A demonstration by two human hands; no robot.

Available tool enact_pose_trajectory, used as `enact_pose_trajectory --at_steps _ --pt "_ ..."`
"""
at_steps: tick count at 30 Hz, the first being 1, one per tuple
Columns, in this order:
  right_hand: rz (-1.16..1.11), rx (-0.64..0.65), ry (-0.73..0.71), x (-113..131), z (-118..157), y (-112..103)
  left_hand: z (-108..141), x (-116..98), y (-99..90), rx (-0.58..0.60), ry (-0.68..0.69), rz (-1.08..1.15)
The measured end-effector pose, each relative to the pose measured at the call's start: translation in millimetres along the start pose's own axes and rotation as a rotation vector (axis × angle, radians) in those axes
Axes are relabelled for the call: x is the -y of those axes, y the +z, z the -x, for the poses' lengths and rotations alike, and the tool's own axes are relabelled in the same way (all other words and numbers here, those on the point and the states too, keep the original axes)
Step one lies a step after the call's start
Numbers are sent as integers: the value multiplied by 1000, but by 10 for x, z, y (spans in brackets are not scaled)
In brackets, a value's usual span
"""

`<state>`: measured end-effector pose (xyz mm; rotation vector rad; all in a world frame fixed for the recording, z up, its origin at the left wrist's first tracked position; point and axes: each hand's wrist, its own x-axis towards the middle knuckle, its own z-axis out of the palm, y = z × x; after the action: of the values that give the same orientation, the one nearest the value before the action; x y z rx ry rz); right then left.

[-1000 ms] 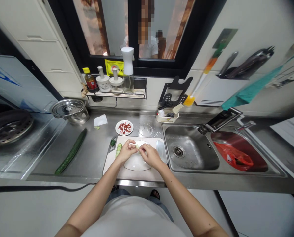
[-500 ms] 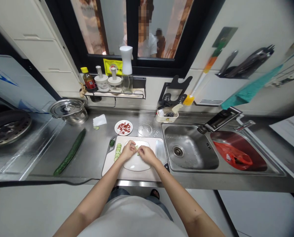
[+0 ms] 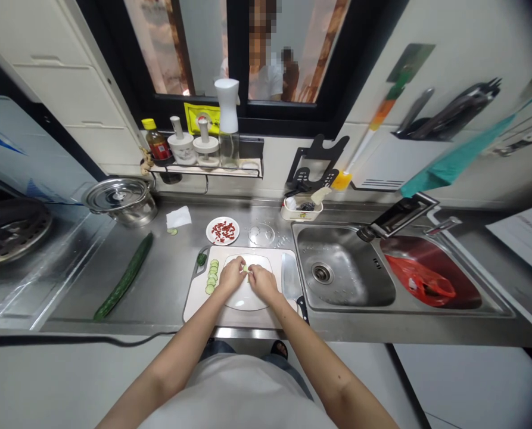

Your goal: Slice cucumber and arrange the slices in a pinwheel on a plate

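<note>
Over a white square plate (image 3: 248, 301), my left hand (image 3: 232, 276) and my right hand (image 3: 262, 283) meet, fingertips pinched on a small pale-green cucumber slice (image 3: 245, 269). Fingers hide much of the slice. Beneath the plate lies a light cutting board (image 3: 197, 308). A row of overlapping cucumber slices (image 3: 212, 277) runs down the board left of the plate. A dark green cucumber end (image 3: 201, 259) rests by the board's handle. Along the right side of the board lies a kitchen knife (image 3: 289, 273) with a black handle.
A whole cucumber (image 3: 125, 277) lies on the steel counter at left, near a lidded pot (image 3: 129, 205). Behind the board stands a plate of chopped red pieces (image 3: 223, 231). To the right is a double sink (image 3: 346, 298) with a red bag (image 3: 420, 283) in it.
My two hands stay over the plate with slight finger movement; the pale-green slice shows a little between the fingertips. The view has shifted slightly.
</note>
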<state>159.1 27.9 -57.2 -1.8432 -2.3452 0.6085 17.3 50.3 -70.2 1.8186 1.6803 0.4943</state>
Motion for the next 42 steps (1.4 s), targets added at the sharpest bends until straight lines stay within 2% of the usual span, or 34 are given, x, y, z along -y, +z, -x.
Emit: enact_pose_trajectory --at_steps 9,24,30,42 --pt "191 87 32 49 133 63 -5 -25 -5 28 -55 -188" --pt "268 81 46 49 -87 94 -175 17 20 -47 27 -170" --pt "257 70 48 45 -145 100 -231 2 -1 -48 17 -162" --pt "249 48 52 35 -117 120 -237 34 1 -52 24 -137"
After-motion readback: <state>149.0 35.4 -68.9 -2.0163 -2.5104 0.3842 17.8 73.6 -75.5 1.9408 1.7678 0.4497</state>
